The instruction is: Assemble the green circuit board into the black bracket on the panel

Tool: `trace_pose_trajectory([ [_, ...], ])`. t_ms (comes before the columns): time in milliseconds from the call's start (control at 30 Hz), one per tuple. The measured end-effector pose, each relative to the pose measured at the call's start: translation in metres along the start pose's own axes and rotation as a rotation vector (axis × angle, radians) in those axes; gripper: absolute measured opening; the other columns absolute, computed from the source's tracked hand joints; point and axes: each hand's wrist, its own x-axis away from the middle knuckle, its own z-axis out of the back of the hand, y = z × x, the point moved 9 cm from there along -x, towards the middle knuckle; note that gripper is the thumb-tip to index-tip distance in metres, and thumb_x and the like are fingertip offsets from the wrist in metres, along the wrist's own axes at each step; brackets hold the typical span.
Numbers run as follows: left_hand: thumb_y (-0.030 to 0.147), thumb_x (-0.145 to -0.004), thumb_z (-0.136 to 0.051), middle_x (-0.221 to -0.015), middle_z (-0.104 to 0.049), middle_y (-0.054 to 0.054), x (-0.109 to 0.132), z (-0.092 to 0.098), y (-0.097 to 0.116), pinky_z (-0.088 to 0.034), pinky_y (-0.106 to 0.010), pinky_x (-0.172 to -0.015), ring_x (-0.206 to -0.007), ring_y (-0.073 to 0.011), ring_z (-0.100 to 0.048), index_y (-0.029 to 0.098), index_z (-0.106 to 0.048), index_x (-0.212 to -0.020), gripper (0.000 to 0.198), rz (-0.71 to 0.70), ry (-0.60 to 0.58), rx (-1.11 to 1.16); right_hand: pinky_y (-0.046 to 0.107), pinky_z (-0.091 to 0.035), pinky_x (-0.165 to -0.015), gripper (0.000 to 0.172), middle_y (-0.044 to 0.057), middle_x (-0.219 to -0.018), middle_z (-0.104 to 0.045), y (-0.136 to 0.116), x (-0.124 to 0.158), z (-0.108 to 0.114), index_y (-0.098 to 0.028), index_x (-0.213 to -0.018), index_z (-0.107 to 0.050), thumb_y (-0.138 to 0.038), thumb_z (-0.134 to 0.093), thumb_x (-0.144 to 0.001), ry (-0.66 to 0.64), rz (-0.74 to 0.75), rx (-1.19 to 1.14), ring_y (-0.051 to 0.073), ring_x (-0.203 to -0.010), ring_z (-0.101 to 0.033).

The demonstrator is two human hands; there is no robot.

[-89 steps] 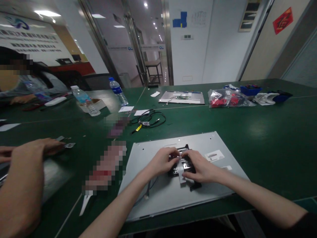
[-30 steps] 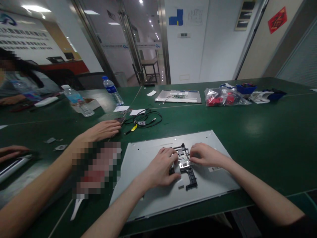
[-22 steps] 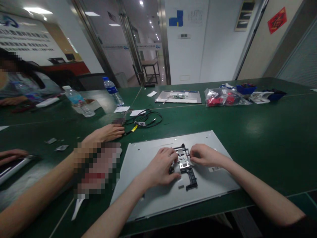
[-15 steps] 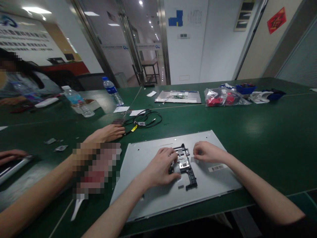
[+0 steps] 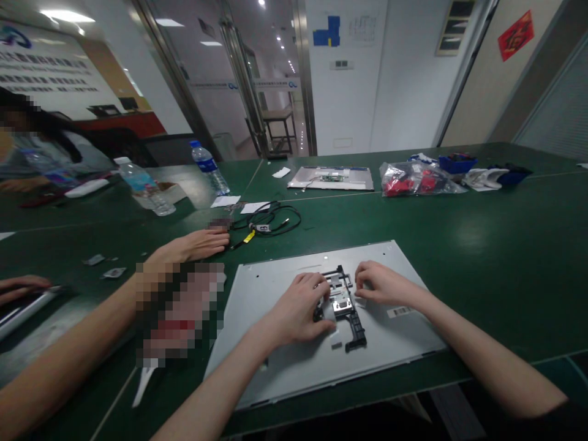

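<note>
Glass doors [image 5: 202,67] stand in the upper middle of the frame, and below them a green desk [image 5: 463,214] stretches across the view. Toward its far side we see a blue-capped bottle [image 5: 209,166] left of centre, a smaller panel [image 5: 303,178] with a circuit board, and a clear bag [image 5: 425,180] of red items further right. Near the centre lies a coiled black cable [image 5: 263,228], a co-worker's hand [image 5: 199,245] just short of it.

Our own work sits at lower centre: a large grey panel [image 5: 390,337] flat on the desk, with a black bracket [image 5: 356,331] and its silver plate [image 5: 342,306] on it. Our left hand [image 5: 301,309] covers the bracket's left side, thumb spread well away from the other fingers; whether it grips or merely presses, we cannot tell. Our right hand [image 5: 383,285] is beside the bracket's right edge, its fingers curled nearly closed, with a pale scrap [image 5: 361,302] at the tips; we cannot make out whether they pinch it.

We judge the step in hand to be close fingertip work around the bracket. The next move seems to call for the left hand bracing while the right deals with that scrap, without shifting the bracket.
</note>
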Motion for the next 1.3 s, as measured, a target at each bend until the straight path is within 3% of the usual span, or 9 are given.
trace_pose_trajectory([
  [200,0.047,-0.071,-0.077,-0.105,-0.055,-0.007,0.001,0.0,-0.002,-0.04,-0.045,-0.095,-0.101,-0.0286,-0.05,0.021,-0.055,-0.096,0.042,-0.004,0.01,0.014,0.039,-0.045,-0.085,0.002,0.006,-0.093,-0.063,-0.025,0.001,0.011,-0.019,-0.091,-0.064,-0.02,-0.062,-0.09,0.114,0.117,-0.002,0.022,-0.093,-0.057],
  [433,0.045,-0.071,-0.077,-0.104,-0.055,-0.006,0.002,-0.002,-0.002,-0.039,-0.045,-0.096,-0.102,-0.0284,-0.051,0.022,-0.053,-0.103,0.046,-0.038,0.022,0.017,0.041,-0.044,-0.097,0.022,0.011,-0.122,-0.056,-0.073,0.012,-0.02,-0.019,-0.104,-0.059,-0.014,-0.066,-0.084,0.088,0.366,-0.088,0.024,-0.116,-0.051],
  [833,0.05,-0.071,-0.076,-0.105,-0.055,-0.007,0.001,-0.003,-0.004,-0.04,-0.044,-0.095,-0.101,-0.0277,-0.05,0.021,-0.055,-0.11,0.053,-0.029,0.007,0.05,0.044,-0.045,-0.098,0.021,0.011,-0.129,-0.052,-0.069,0.011,-0.034,-0.019,-0.102,-0.06,-0.017,-0.069,-0.083,0.102,0.346,-0.07,0.025,-0.12,-0.048],
  [1067,0.038,-0.078,-0.069,-0.097,-0.055,-0.006,0.001,-0.002,-0.006,-0.04,-0.045,-0.095,-0.098,-0.0262,-0.052,0.02,-0.054,-0.097,0.03,-0.022,0.012,0.051,0.043,-0.045,-0.098,0.022,0.01,-0.128,-0.052,-0.07,0.011,-0.035,-0.02,-0.103,-0.059,-0.014,-0.068,-0.083,0.109,0.354,-0.07,0.024,-0.119,-0.048],
  [1300,0.036,-0.076,-0.07,-0.102,-0.055,-0.007,0.001,-0.002,-0.003,-0.039,-0.046,-0.097,-0.102,-0.028,-0.051,0.021,-0.054,-0.1,0.033,-0.034,0.017,0.022,0.043,-0.044,-0.097,0.027,0.011,-0.125,-0.054,-0.075,0.013,-0.024,-0.02,-0.104,-0.059,-0.013,-0.066,-0.079,0.101,0.389,-0.06,0.025,-0.116,-0.051],
])
